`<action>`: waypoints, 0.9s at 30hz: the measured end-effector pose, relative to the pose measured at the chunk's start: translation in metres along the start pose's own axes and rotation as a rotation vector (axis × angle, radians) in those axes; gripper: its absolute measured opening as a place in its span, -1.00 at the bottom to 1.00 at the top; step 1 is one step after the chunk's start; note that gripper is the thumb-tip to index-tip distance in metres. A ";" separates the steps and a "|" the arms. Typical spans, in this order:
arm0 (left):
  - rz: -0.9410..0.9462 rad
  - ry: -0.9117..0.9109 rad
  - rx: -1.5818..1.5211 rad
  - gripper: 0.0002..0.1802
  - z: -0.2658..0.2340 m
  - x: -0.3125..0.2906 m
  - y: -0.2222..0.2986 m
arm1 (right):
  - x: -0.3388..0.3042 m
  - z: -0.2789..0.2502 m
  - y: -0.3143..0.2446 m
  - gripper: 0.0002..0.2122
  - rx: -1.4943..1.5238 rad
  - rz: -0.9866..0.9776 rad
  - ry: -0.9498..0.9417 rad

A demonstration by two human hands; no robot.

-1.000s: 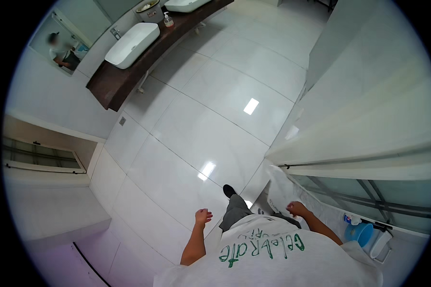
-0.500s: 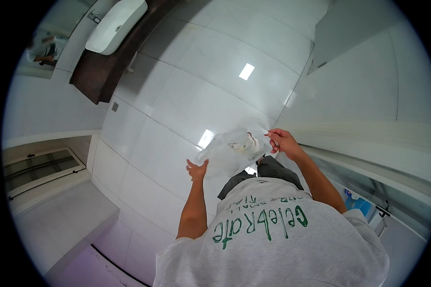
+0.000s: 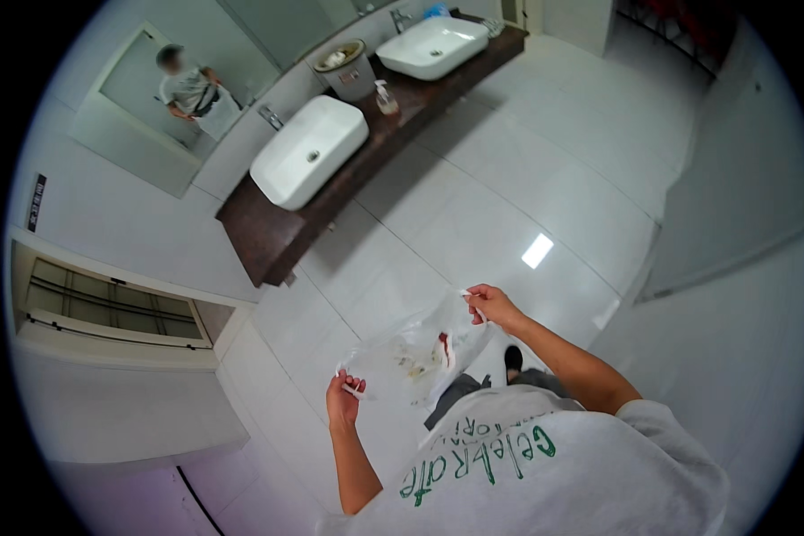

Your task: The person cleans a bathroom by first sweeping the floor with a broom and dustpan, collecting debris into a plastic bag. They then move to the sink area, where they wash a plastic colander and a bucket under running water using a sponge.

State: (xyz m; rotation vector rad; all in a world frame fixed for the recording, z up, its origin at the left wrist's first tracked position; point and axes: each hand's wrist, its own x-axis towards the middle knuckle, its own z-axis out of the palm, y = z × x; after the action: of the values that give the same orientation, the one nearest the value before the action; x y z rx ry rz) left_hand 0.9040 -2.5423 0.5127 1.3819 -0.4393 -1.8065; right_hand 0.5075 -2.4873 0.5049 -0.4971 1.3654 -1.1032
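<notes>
A clear plastic bag (image 3: 389, 344) hangs stretched between my two hands, low in front of me. My left hand (image 3: 343, 398) is closed on one edge of the bag, with a bit of bunched plastic showing between the fingers. The opposite edge is pinched in my right hand (image 3: 494, 306), which is higher and farther forward. Through the thin plastic shows some crumpled whitish and brownish litter, with a dark red strip near the right side; exactly what it is I cannot tell.
Two white basins (image 3: 310, 152) sit on a dark brown counter (image 3: 268, 234) ahead on the left. Between them stand a bin (image 3: 348, 76) with litter inside and a soap pump bottle (image 3: 386, 98). A mirror (image 3: 281, 31) hangs behind. A grey panel (image 3: 732, 170) rises on the right.
My view has swung so that both basins and the counter show more fully. My left hand, its fingers spread before, is now closed on the bag's edge. The bag is pulled wider.
</notes>
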 end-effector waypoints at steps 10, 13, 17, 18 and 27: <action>0.480 0.036 -0.087 -0.52 0.174 0.072 0.138 | 0.268 -0.011 -0.173 -0.70 -0.393 -0.233 -0.177; 0.611 -0.009 -0.096 -0.51 0.216 0.104 0.204 | 0.359 -0.009 -0.229 -0.72 -0.597 -0.436 -0.145; 0.724 0.026 -0.113 -0.52 0.278 0.139 0.293 | 0.460 -0.014 -0.312 -0.75 -0.594 -0.469 -0.175; 0.739 0.027 -0.106 -0.51 0.294 0.146 0.315 | 0.485 -0.015 -0.336 -0.76 -0.557 -0.439 -0.173; 1.022 0.095 0.074 -0.45 0.421 0.217 0.477 | 0.737 -0.005 -0.545 -0.81 -1.033 -1.017 0.043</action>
State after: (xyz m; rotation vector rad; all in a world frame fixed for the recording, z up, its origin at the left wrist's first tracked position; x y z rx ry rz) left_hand 0.6821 -3.0830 0.8449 0.9792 -0.9526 -0.8843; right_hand 0.2066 -3.3503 0.5747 -2.0899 1.6948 -1.0716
